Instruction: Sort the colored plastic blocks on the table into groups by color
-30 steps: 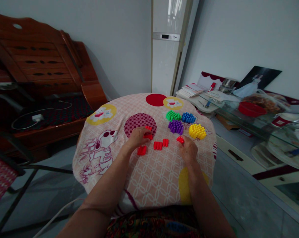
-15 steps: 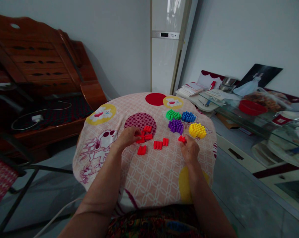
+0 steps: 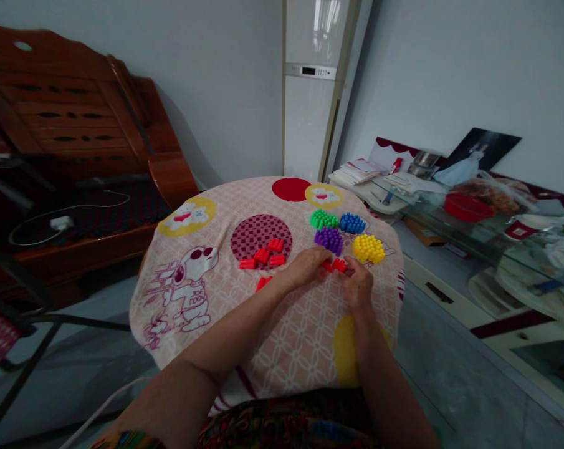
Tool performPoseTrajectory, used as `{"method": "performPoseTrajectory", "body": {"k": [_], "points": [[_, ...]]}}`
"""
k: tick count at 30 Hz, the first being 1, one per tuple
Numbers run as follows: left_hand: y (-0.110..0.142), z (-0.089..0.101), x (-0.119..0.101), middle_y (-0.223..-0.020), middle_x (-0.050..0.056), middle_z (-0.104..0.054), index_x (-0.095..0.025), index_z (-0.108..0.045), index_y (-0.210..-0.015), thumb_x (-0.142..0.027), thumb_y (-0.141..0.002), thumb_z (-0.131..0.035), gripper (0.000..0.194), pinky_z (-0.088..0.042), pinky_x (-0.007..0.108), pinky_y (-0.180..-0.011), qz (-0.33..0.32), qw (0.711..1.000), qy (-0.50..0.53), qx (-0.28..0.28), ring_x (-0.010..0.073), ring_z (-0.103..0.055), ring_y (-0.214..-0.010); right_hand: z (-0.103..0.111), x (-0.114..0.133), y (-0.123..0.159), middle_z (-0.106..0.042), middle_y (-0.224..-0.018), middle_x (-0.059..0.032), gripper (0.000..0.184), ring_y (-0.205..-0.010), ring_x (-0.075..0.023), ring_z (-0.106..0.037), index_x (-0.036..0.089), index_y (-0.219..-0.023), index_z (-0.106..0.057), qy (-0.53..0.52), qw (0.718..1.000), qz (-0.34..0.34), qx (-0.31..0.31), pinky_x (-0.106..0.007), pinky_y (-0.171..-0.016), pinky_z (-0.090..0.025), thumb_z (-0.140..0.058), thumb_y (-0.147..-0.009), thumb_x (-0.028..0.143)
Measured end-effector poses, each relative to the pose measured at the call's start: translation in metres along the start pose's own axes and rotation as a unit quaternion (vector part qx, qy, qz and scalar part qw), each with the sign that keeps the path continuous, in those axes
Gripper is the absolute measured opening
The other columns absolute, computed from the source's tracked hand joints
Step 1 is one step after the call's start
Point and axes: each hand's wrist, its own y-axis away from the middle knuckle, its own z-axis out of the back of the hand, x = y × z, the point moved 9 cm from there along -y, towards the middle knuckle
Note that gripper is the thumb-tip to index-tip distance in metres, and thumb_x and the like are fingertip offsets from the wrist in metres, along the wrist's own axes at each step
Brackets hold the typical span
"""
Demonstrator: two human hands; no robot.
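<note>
My right hand (image 3: 358, 284) pinches a small red plastic piece of joined, knobbed rods (image 3: 340, 265) above the right part of the table. Close beside it, my left hand (image 3: 311, 264) has its fingers closed on another red piece (image 3: 327, 266); whether the two pieces touch, I cannot tell. Several more red pieces (image 3: 262, 255) lie loose on the cloth to the left, one of them partly behind my left forearm. Just beyond my hands stand tight clusters of knobbed rods: purple (image 3: 329, 241), green (image 3: 324, 219), blue (image 3: 352, 223) and yellow (image 3: 369, 249).
The round table wears a pink patterned cloth (image 3: 282, 355). A wooden bench (image 3: 71, 118) stands at the left, with a white adapter (image 3: 62, 222) on its seat. On the right, a glass-topped cabinet (image 3: 431, 215) bears papers, a red bowl (image 3: 468, 207) and bags.
My left hand has left the loose red pieces and swung right to meet my right hand, now with a red piece in its fingers. My right hand has stayed nearly in place.
</note>
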Motion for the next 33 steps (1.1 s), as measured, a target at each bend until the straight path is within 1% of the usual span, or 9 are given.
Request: {"method": "performPoseTrajectory", "body": {"k": [2, 4, 9, 13, 22, 25, 29, 31, 33], "points": [[-0.007, -0.013, 0.003, -0.091, 0.008, -0.069, -0.017, -0.068, -0.091, -0.009, -0.078, -0.058, 0.018, -0.048, 0.028, -0.078, 0.011, 1.0, -0.006, 0.006, 0.0193, -0.064, -0.086, -0.002, -0.008, -0.001, -0.074, -0.09, -0.0086, 0.047, -0.073, -0.0205, -0.065, 0.013, -0.114, -0.071, -0.039, 0.999, -0.011, 0.003, -0.033, -0.075, -0.052, -0.062, -0.072, 0.033], [-0.011, -0.019, 0.005, -0.088, 0.008, -0.068, -0.016, -0.067, -0.09, -0.009, -0.077, -0.058, 0.017, -0.047, 0.028, -0.077, 0.018, 1.0, -0.001, -0.001, 0.0193, -0.063, -0.084, -0.003, -0.012, -0.002, -0.074, -0.091, -0.0096, 0.047, -0.073, -0.0206, -0.066, 0.012, -0.111, -0.072, -0.073, 0.997, -0.015, 0.001, -0.033, -0.075, -0.053, -0.063, -0.07, 0.032], [-0.018, -0.018, -0.002, -0.088, 0.007, -0.066, -0.016, -0.063, -0.089, -0.011, -0.077, -0.056, 0.015, -0.046, 0.028, -0.074, 0.007, 0.998, 0.042, -0.041, 0.018, -0.059, -0.08, -0.002, -0.011, -0.002, -0.074, -0.09, -0.008, 0.042, -0.072, -0.0194, -0.065, 0.014, -0.107, -0.072, -0.1, 0.995, -0.005, -0.005, -0.032, -0.072, -0.053, -0.059, -0.07, 0.028], [-0.022, -0.022, -0.002, -0.089, 0.007, -0.064, -0.015, -0.059, -0.094, -0.014, -0.079, -0.056, 0.015, -0.046, 0.029, -0.071, 0.023, 0.996, 0.063, -0.058, 0.0179, -0.058, -0.078, 0.002, -0.007, -0.002, -0.074, -0.087, -0.008, 0.04, -0.072, -0.02, -0.065, 0.013, -0.103, -0.073, -0.092, 0.996, 0.002, -0.014, -0.033, -0.074, -0.054, -0.056, -0.07, 0.026], [-0.021, -0.031, 0.0, -0.097, 0.008, -0.065, -0.018, -0.055, -0.103, -0.02, -0.08, -0.061, 0.024, -0.048, 0.03, -0.078, 0.038, 0.991, 0.086, -0.099, 0.0189, -0.061, -0.086, 0.004, -0.005, -0.001, -0.075, -0.087, -0.0091, 0.045, -0.071, -0.0209, -0.065, 0.011, -0.105, -0.074, -0.083, 0.996, -0.001, -0.016, -0.035, -0.076, -0.054, -0.053, -0.067, 0.023], [-0.018, -0.027, 0.002, -0.096, 0.008, -0.067, -0.017, -0.058, -0.107, -0.019, -0.079, -0.062, 0.028, -0.049, 0.03, -0.079, 0.05, 0.989, 0.095, -0.102, 0.0191, -0.063, -0.086, 0.004, -0.004, -0.001, -0.075, -0.088, -0.0081, 0.044, -0.073, -0.0206, -0.066, 0.013, -0.104, -0.074, -0.077, 0.997, -0.002, -0.016, -0.035, -0.078, -0.055, -0.052, -0.068, 0.022], [-0.011, -0.009, 0.012, -0.101, 0.009, -0.07, -0.016, -0.065, -0.11, -0.009, -0.073, -0.058, 0.038, -0.051, 0.03, -0.084, 0.074, 0.986, 0.101, -0.112, 0.0195, -0.065, -0.092, 0.002, -0.004, -0.002, -0.074, -0.089, -0.0104, 0.042, -0.076, -0.0214, -0.067, 0.012, -0.105, -0.074, -0.073, 0.997, -0.007, -0.012, -0.034, -0.077, -0.055, -0.052, -0.07, 0.023], [-0.008, 0.0, 0.015, -0.103, 0.008, -0.071, -0.017, -0.069, -0.105, -0.008, -0.073, -0.057, 0.035, -0.051, 0.03, -0.086, 0.073, 0.985, 0.112, -0.113, 0.019, -0.065, -0.094, 0.001, -0.005, -0.002, -0.074, -0.087, -0.0099, 0.041, -0.077, -0.0212, -0.067, 0.012, -0.104, -0.074, -0.07, 0.997, -0.007, -0.012, -0.032, -0.075, -0.054, -0.053, -0.072, 0.026], [-0.006, 0.006, 0.019, -0.1, 0.007, -0.071, -0.017, -0.07, -0.098, -0.009, -0.073, -0.058, 0.029, -0.052, 0.028, -0.082, 0.075, 0.982, 0.133, -0.11, 0.0172, -0.065, -0.089, 0.0, -0.005, -0.001, -0.074, -0.085, -0.0089, 0.041, -0.076, -0.0207, -0.066, 0.013, -0.105, -0.074, -0.069, 0.998, -0.005, -0.011, -0.031, -0.073, -0.054, -0.053, -0.073, 0.027]]}}
